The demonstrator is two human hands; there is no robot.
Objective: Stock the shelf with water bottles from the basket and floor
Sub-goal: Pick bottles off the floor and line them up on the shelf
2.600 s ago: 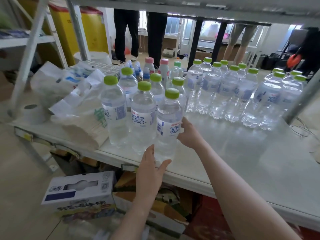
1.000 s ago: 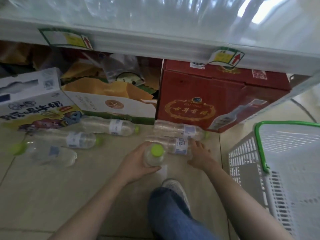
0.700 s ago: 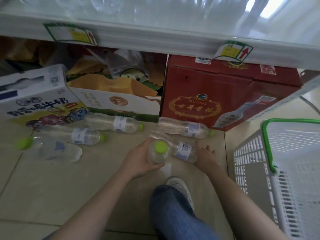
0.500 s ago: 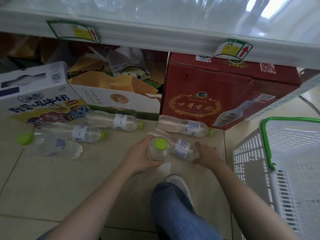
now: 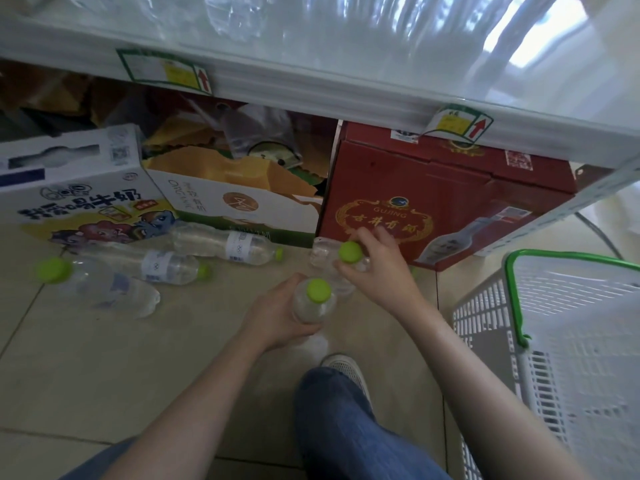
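Both hands were seen low over the tiled floor (image 5: 104, 368), each closed on a water bottle. An upright bottle (image 5: 313, 303) with a green cap was gripped around its body by the left hand (image 5: 277, 317), fingers curled about the clear plastic, its base hidden by the hand so that contact with the floor could not be told. Just beyond it, a second bottle (image 5: 341, 263) was held near its green cap by the right hand (image 5: 377, 268), the fingers wrapped over the neck and shoulder; this bottle was tilted up toward the camera, directly in front of a red carton (image 5: 433, 188). Three more bottles were left lying on their sides on the floor to the left: one (image 5: 225, 244) against the foot of a white and green carton (image 5: 225, 199), one (image 5: 152, 263) just in front of it, and a third (image 5: 104, 285) nearest the left edge with its cap turned to the left. A cartoon-printed milk box (image 5: 76, 188) was set beside the white carton. A white plastic basket (image 5: 571, 341) with a green handle was placed on the floor at the right, near the right forearm; its contents could not be made out. A shelf (image 5: 311, 95) edge with two price tags was seen across the top, above the cartons, with blurred clear bottles standing on it. A jeans-clad knee and a light shoe (image 5: 346, 368) were visible below the hands.
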